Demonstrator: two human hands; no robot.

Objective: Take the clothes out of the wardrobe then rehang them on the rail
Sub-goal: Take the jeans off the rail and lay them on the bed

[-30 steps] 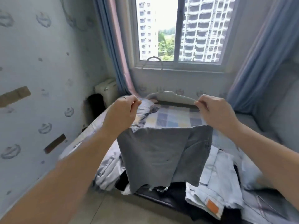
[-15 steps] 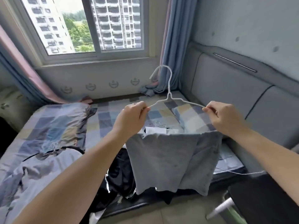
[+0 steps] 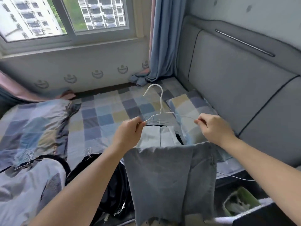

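Note:
A white wire hanger (image 3: 160, 101) is held up over the bed, hook pointing away from me. My left hand (image 3: 128, 133) pinches its left shoulder and my right hand (image 3: 215, 129) pinches its right shoulder. Grey frayed shorts (image 3: 171, 181) hang folded over the hanger's bottom bar, below my wrists. A light grey garment (image 3: 156, 136) lies on the bed just behind the shorts. No wardrobe or rail is in view.
A bed with a checked sheet (image 3: 110, 111) carries black clothes (image 3: 112, 193), a light grey garment (image 3: 27, 190) and a checked piece (image 3: 37, 128). A padded grey headboard (image 3: 236, 82) stands to the right, a window (image 3: 65, 15) and blue curtain (image 3: 162, 39) behind. A dark bin (image 3: 244, 207) sits bottom right.
My view has swung right, from the left wall and window toward the headboard. The hanger with the shorts stays held in both hands and sits lower over the bed.

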